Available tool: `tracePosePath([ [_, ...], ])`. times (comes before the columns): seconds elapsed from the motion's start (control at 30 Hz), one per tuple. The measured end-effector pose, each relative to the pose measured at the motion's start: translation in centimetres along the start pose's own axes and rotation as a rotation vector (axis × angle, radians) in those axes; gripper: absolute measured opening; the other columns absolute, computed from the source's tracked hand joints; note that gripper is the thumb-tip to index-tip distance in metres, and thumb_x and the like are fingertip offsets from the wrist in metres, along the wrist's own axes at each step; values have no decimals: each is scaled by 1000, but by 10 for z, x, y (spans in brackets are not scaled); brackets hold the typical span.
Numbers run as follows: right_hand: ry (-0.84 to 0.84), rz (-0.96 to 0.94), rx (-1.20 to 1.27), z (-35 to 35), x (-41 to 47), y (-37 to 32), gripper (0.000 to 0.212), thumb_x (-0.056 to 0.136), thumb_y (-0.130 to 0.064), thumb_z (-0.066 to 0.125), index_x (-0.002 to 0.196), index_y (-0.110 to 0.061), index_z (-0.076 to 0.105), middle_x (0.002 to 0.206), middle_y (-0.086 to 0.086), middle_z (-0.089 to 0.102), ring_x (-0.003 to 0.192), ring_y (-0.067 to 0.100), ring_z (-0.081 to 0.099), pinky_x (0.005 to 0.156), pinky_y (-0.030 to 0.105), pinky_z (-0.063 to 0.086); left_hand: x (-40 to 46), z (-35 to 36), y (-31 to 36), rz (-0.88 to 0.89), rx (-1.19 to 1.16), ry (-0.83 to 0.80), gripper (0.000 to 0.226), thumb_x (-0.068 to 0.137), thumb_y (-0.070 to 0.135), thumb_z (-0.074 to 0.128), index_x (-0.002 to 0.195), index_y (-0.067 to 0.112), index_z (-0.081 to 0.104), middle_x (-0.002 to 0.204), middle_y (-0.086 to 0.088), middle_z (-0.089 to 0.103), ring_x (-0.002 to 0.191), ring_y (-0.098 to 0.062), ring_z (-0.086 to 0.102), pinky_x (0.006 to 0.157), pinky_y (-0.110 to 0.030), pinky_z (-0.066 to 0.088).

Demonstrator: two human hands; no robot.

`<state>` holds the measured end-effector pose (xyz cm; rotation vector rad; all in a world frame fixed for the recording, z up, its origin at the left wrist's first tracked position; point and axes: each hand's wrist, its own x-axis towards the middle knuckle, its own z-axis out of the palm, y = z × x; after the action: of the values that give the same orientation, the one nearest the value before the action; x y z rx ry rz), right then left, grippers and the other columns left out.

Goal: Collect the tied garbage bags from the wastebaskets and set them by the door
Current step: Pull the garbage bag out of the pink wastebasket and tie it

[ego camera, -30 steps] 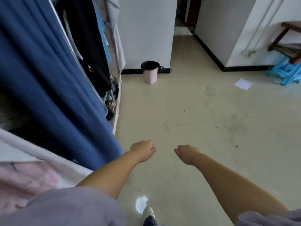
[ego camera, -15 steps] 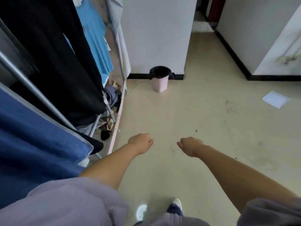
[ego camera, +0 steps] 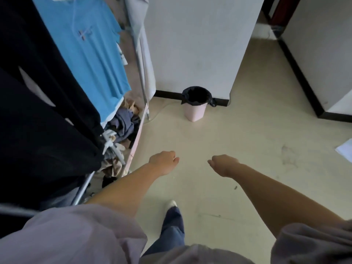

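A pink wastebasket (ego camera: pixel 194 111) stands on the floor against the white wall, straight ahead of me. A black garbage bag (ego camera: pixel 196 94) lines it, folded over the rim, with its mouth open and a knot-like tail at the right side. My left hand (ego camera: pixel 163 161) and my right hand (ego camera: pixel 223 164) are held out in front over the bare floor, well short of the basket. Both have their fingers curled under and hold nothing.
A clothes rack (ego camera: pixel 142 73) with a blue shirt (ego camera: pixel 89 54), dark garments and a heap of clothes (ego camera: pixel 123 122) runs along my left. A passage with a dark doorframe (ego camera: pixel 274 21) opens at the far right. A white sheet of paper (ego camera: pixel 345 149) lies on the floor at right.
I have walked forward past the blue curtain; the wastebasket is nearer and larger. Both hands keep the same curled pose in front of me.
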<state>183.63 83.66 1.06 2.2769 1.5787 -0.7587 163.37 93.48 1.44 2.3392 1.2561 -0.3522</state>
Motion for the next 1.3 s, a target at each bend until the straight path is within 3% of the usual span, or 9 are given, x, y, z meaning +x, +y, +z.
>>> tracePosePath([
  [0.27,0,70,105,-99,153,47,46,100,-40,24,115,-8,53,123,14,58,111,31,56,86,37,42,185,-104,10,23,46,-30,40,99,40,30,113,11,54,113,-13,62,101,-33,59,83,-36,45],
  [0.8,-125,10,100,-253,445,170,44,100,-38,24,111,-7,53,121,16,58,111,32,54,88,39,42,488,-168,59,-167,-121,-124,40,99,38,29,117,11,53,113,-10,62,103,-29,59,86,-37,46],
  [1.0,-160,85,191,-256,545,182,40,100,-37,26,105,-10,55,118,16,59,109,31,55,87,38,42,588,-161,29,-183,-186,-177,39,99,37,31,118,12,54,115,-9,62,103,-27,59,81,-34,44],
  [1.1,-191,117,257,-235,607,186,33,99,-35,28,78,-17,46,111,16,63,100,30,61,87,37,46,650,-137,3,-209,-227,-203,35,98,35,33,112,12,56,112,-7,62,104,-27,59,80,-32,42],
  [1.17,-201,128,308,-210,657,191,37,99,-33,29,66,-21,37,109,15,65,97,30,63,84,35,47,697,-107,-15,-247,-301,-207,31,98,31,35,94,9,56,104,-12,65,100,-30,61,80,-35,44],
  [1.23,-218,157,411,-178,712,196,38,100,-30,29,68,-16,43,103,17,68,88,30,65,73,32,48,748,-69,-32,-316,-447,-191,31,97,27,37,79,8,53,97,-16,68,93,-32,63,81,-37,47],
  [1.3,-215,212,579,-145,765,199,37,100,-29,30,84,-5,52,95,16,68,76,30,66,62,29,47,797,-30,-45,-404,-619,-150,31,96,26,37,80,7,56,92,-15,68,85,-29,62,80,-37,50],
])
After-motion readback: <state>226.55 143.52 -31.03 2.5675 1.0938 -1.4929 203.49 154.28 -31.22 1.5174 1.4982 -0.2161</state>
